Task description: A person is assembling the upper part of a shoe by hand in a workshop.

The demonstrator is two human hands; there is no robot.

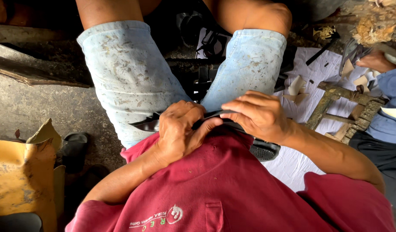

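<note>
Holding a black strap (148, 124) across my lap, I am in the middle of working it with both hands, close against my red shirt (224, 184). My left hand (178, 131) is clenched around the strap, with the thumb laid along its top. My right hand (258, 114) grasps the same piece from the other side, the fingers curled over it. The two hands almost touch each other. The strap comes out to the left of my left hand and lies on my pale blue shorts (129, 73). Under my right wrist I see a black shoe sole (264, 150) with a ribbed pattern; I cannot tell if the strap is joined to it, because the hands hide this place.

I judge that the step now is bending or pressing the strap into shape, maybe fitting it to the sole. The next move, I think, needs a firm grip from the left hand while the right one slides or pulls along the strap, with care not to let it twist.

More black straps (204, 79) lie on the floor between my knees. On the right is a white sheet (292, 165) with small cut scraps (294, 86), and a rough wooden stool (335, 107) stands on it. Another person's sleeve (389, 107) shows at the right edge. A yellow sheet (21, 180) lies at the left.
</note>
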